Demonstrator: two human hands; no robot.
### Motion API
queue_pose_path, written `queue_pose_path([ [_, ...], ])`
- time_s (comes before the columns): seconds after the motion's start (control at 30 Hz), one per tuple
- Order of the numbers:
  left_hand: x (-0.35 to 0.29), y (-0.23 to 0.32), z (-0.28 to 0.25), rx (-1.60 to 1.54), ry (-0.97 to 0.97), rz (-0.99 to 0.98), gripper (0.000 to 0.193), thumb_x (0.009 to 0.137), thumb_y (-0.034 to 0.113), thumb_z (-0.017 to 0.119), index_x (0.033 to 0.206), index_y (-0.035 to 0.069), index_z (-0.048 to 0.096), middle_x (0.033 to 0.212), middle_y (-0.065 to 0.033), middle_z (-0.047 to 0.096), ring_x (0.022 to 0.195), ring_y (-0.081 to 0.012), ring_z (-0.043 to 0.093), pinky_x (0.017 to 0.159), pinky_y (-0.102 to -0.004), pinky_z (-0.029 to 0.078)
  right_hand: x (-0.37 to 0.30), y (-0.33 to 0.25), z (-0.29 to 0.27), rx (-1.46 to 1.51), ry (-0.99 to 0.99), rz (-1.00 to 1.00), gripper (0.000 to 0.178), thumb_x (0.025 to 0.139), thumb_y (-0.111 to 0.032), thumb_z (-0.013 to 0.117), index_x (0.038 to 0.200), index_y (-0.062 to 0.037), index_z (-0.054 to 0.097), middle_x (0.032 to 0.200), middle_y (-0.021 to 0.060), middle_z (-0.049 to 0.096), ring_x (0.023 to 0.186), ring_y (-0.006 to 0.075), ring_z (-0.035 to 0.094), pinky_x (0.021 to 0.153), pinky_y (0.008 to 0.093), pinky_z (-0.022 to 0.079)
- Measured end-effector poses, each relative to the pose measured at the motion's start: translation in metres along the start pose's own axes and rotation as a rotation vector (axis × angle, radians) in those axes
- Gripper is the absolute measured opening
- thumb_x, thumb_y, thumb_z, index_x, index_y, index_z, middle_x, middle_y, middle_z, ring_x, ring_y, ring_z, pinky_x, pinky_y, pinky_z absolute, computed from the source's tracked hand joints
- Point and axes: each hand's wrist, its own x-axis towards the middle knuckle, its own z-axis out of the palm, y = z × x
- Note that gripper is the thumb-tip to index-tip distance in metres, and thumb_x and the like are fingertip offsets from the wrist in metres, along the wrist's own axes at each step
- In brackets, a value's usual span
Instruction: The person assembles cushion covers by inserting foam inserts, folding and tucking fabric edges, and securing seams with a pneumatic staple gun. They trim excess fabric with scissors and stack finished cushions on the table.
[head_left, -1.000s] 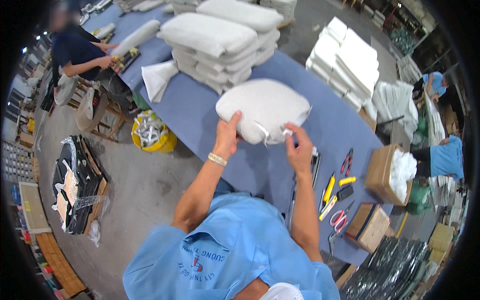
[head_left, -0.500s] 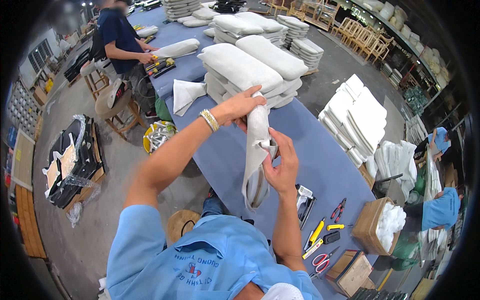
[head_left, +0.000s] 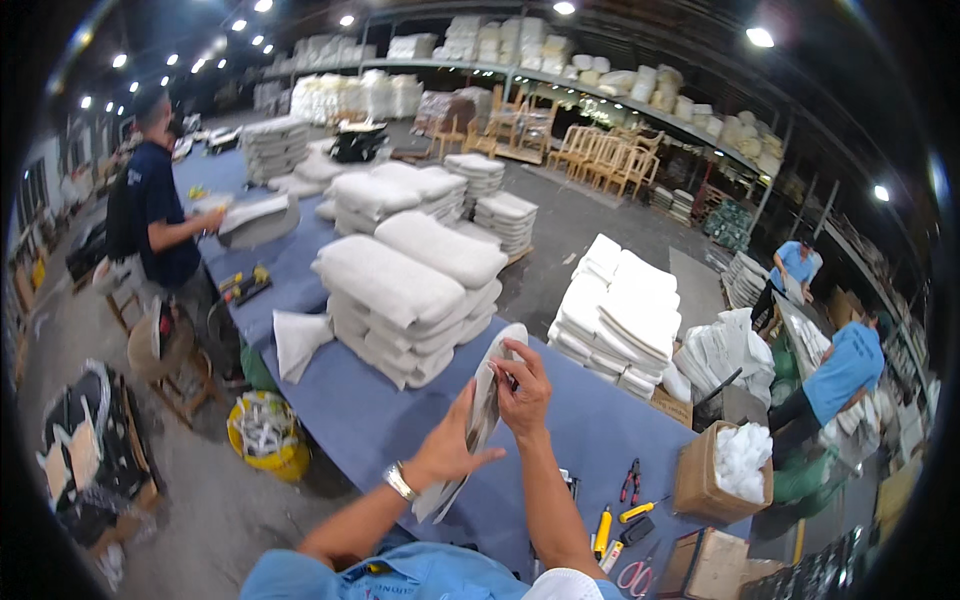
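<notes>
A flat, light-grey fabric-covered cushion is held on edge above the blue-topped table. My left hand supports its lower left side, the palm against it and the thumb stretched out to the right. On its upper right edge, my right hand has its fingers bent and pinching at the fabric. The cushion hides part of my left fingers. Behind it stands a stack of similar pale cushions, and a loose piece of white fabric lies to the stack's left.
Pliers, yellow cutters and scissors lie on the table at right, near a carton of white stuffing. A yellow bucket stands on the floor at left. A co-worker works at the far left.
My view has tilted up, showing more of the hall. The cushion is turned more face-on, and my left hand has moved from its top to its lower left side. My right hand is now higher.
</notes>
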Motion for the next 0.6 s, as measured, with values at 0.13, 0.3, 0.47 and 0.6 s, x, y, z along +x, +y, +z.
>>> queue_pose_path([
  [0.13,0.002,-0.011,0.006,0.133,0.030,-0.259,0.086,0.096,0.038,0.066,0.161,0.005,0.019,0.146,-0.0264,0.051,0.126,-0.0429,0.057,0.097,-0.0473,0.053,0.005,0.007,0.011,-0.008,0.065,-0.013,0.008,0.087,-0.005,0.076,0.095,-0.0069,0.074,0.113,0.0085,0.073,0.069,0.0155,0.066,0.062,0.0286,0.054],
  [0.3,0.032,-0.028,-0.001,0.263,0.136,-0.149,0.040,0.106,0.032,0.048,0.138,0.012,0.060,0.071,-0.0192,0.069,0.062,-0.0400,0.067,0.057,-0.0505,0.052,0.015,0.030,0.020,-0.054,0.225,0.097,0.009,0.096,-0.013,0.068,0.095,-0.0050,0.071,0.103,0.0099,0.072,0.084,0.0196,0.067,0.064,0.0278,0.051],
  [0.47,0.066,-0.023,0.008,0.162,0.021,-0.239,0.035,0.105,0.033,0.050,0.125,0.010,0.066,0.080,-0.0242,0.068,0.074,-0.0428,0.068,0.065,-0.0503,0.053,0.038,0.053,-0.002,-0.137,0.199,0.293,0.013,0.094,-0.016,0.070,0.094,-0.0031,0.071,0.091,0.0081,0.072,0.074,0.0186,0.064,0.061,0.0312,0.049],
  [0.6,0.066,-0.097,0.023,-0.001,-0.072,-0.418,0.040,0.107,0.040,0.044,0.123,0.011,0.067,0.091,-0.0248,0.071,0.088,-0.0455,0.068,0.080,-0.0552,0.053,0.004,0.125,0.027,-0.195,-0.073,0.490,0.015,0.094,-0.016,0.070,0.093,-0.0017,0.072,0.085,0.0084,0.072,0.075,0.0163,0.063,0.065,0.0330,0.050],
])
